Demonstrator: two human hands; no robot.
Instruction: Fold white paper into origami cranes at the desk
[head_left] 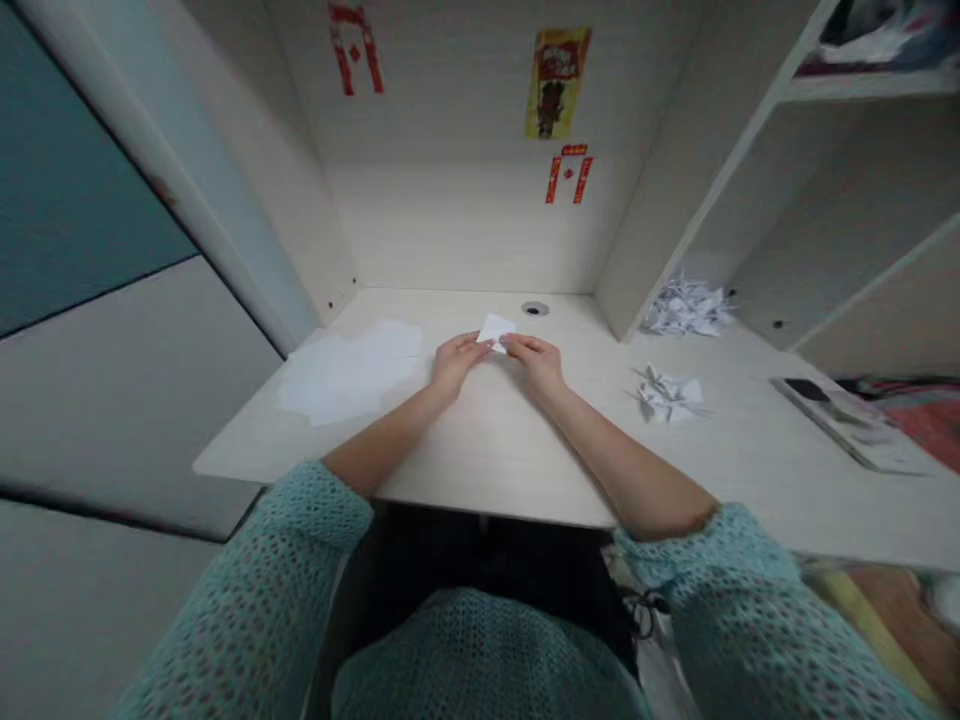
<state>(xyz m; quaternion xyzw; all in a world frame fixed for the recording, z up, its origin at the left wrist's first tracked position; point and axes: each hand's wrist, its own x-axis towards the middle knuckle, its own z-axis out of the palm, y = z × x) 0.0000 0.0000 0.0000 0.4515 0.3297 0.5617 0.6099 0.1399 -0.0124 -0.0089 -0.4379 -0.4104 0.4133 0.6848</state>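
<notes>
Between my two hands is a small white piece of paper (496,328), raised a little over the desk. My left hand (456,362) pinches its lower left side with thumb and fingers. At the right side, my right hand (534,360) grips the same paper, its fingertips close to those of the left. Whether the paper is creased is too small to tell. Loose white paper sheets (349,370) lie spread out to the left of my left hand. A small pile of folded white paper pieces (670,395) sits to the right of my right forearm.
A larger heap of folded paper pieces (688,306) stands in the right compartment, behind a divider panel (637,250). Further right lies a flat white box (851,425) with dark items on it. A round cable hole (535,309) is in the desk (480,450) near the back wall.
</notes>
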